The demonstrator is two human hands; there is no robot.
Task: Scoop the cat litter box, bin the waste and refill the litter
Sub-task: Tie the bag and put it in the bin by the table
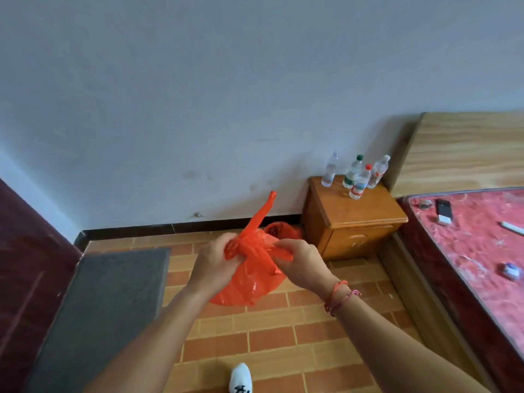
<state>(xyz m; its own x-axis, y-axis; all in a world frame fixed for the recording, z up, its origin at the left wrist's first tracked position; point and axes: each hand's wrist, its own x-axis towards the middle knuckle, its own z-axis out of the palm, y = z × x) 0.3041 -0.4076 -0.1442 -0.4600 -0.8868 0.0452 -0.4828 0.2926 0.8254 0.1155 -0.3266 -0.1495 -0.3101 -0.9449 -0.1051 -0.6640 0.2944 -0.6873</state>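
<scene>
Orange bag [247, 283], contents hidden, neck gripped by left hand [215, 259] and right hand [304, 262].

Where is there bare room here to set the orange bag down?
Tiled floor between the grey mat and the bed is bare, apart from a shoe. On the nightstand, the front half is free; bottles crowd the back. Small items dot the bed.

A pale wall [198, 95] is met by a dark skirting [184, 226] above a brick-pattern tiled floor [283, 336]. A grey mat [107, 307] is laid at left. Plastic bottles [355, 177] are stood on a wooden bedside cabinet [354, 222] beside a red mattress [482, 245] and wooden headboard [467, 148].
</scene>
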